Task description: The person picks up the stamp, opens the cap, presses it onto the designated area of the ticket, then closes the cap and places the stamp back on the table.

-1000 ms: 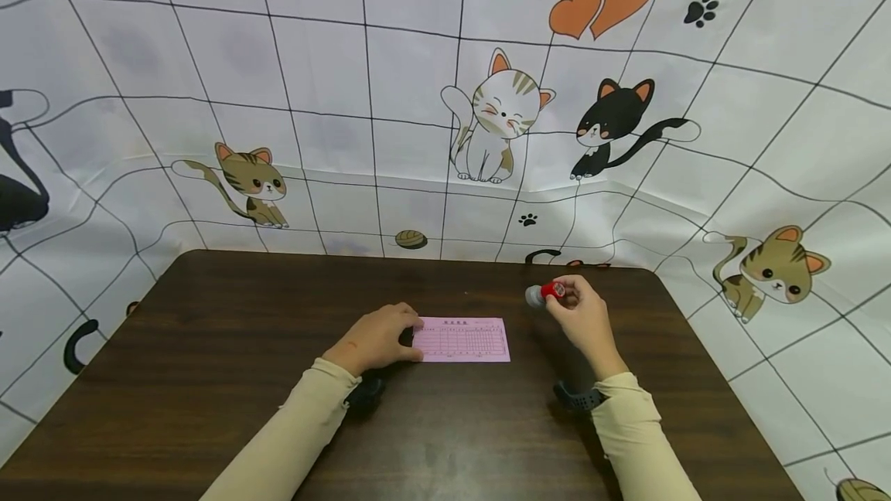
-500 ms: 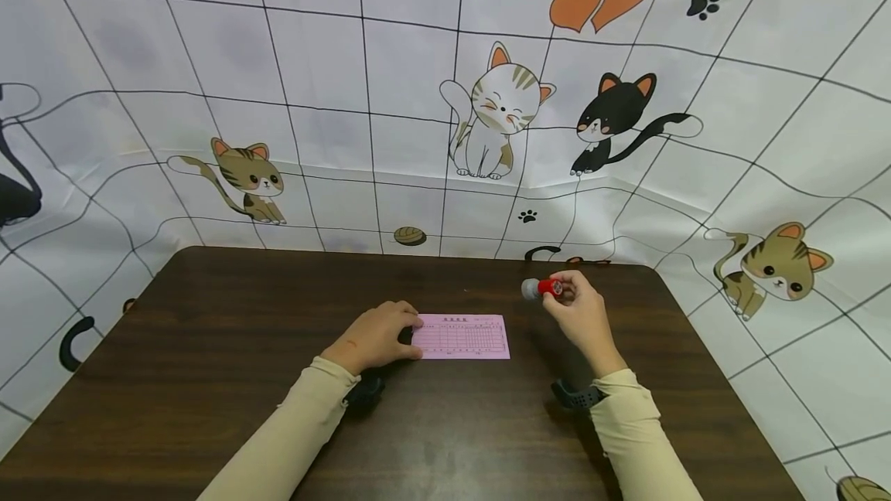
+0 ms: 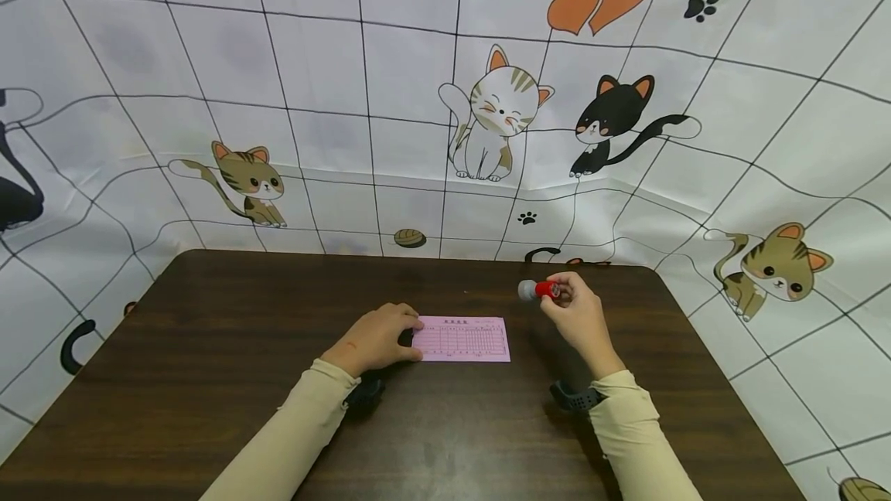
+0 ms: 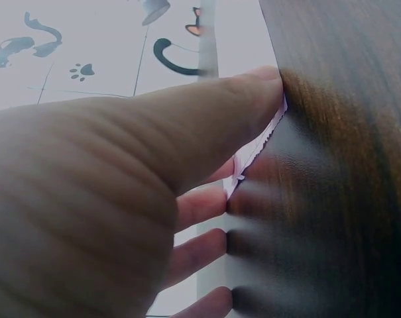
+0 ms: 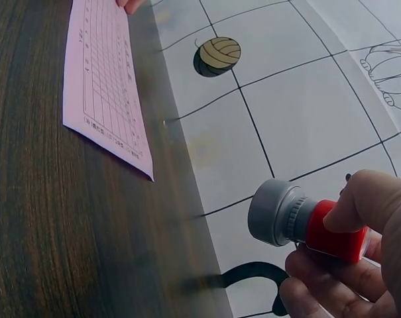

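On the dark wooden table lies a pink printed form (image 3: 461,339), its rows and columns ruled in dark lines. My left hand (image 3: 376,337) rests at its left end, thumb on the near corner and a fingertip on the far corner. In the left wrist view the thumb (image 4: 233,99) presses on the paper beside its rough edge, with other fingertips touching the table. To the form's right and behind it, my right hand (image 3: 579,314) pinches a small red-and-grey stamp (image 5: 336,232) above the table. The stamp lies sideways, with its round grey end pointing left.
A white cloth (image 3: 313,83) with grid lines and printed cats hangs behind and beside the table (image 3: 209,377). The table's back edge runs close behind the right hand. Each wrist carries a dark strap (image 3: 576,397).
My right hand has shifted slightly left, and the stamp has turned a little more level with its grey end outward. The left hand and the form stay in place.
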A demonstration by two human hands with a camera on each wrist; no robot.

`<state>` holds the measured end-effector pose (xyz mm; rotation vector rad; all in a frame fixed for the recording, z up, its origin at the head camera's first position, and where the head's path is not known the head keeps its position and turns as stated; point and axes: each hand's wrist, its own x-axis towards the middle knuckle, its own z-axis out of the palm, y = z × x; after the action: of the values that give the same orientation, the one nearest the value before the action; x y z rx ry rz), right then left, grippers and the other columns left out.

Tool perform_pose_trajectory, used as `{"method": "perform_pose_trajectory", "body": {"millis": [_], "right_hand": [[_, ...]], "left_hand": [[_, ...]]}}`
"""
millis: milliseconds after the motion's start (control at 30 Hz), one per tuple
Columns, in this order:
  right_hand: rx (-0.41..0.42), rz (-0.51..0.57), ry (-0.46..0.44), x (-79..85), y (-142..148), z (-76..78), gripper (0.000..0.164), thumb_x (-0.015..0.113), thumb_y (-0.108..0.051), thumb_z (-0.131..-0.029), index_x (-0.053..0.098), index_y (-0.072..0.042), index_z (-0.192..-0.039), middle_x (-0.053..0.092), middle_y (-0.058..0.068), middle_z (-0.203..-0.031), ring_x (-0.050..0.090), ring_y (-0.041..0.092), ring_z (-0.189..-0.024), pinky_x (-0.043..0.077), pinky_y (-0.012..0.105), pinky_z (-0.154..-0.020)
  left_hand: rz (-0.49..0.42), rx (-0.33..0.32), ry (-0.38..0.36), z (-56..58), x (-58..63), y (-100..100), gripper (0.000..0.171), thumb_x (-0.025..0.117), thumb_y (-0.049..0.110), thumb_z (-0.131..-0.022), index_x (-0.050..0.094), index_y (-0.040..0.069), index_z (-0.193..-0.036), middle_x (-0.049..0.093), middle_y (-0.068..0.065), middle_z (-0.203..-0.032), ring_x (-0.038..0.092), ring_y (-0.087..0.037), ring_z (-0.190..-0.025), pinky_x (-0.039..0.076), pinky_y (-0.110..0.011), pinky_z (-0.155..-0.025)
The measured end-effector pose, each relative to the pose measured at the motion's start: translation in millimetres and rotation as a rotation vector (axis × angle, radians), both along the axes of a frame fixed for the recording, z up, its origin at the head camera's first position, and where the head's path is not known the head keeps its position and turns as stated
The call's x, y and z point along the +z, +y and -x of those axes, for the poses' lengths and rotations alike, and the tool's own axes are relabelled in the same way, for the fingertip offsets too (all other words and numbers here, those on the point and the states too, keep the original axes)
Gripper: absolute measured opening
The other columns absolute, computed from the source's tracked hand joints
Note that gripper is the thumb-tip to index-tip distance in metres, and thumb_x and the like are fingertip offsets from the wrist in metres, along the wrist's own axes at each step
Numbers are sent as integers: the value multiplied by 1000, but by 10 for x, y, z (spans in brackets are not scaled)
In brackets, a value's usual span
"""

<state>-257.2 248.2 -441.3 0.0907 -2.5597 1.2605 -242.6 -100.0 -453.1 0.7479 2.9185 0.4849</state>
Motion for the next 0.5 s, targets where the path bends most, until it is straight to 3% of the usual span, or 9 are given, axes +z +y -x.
{"method": "perform_pose_trajectory", "body": {"millis": [233,500], "right_hand": [[26,11,24,0,-26,0,30,71,-5,-92,63,-3,-121,75,17,-108,71,27,-93,53,15,-78],[40,4,28,6,-73,-11,29,72,-6,-91,64,-4,-119,76,16,-108,72,27,-93,56,22,-80]], "left_hand": [[-9,7,0,-5,5,5,51,84,39,-87,73,13,-129,64,-5,-137,57,-29,-128,47,-49,-109],[-1,-9,5,5,4,1,47,85,39,-86,75,16,-126,63,-5,-137,58,-29,-127,47,-49,-108]]}}
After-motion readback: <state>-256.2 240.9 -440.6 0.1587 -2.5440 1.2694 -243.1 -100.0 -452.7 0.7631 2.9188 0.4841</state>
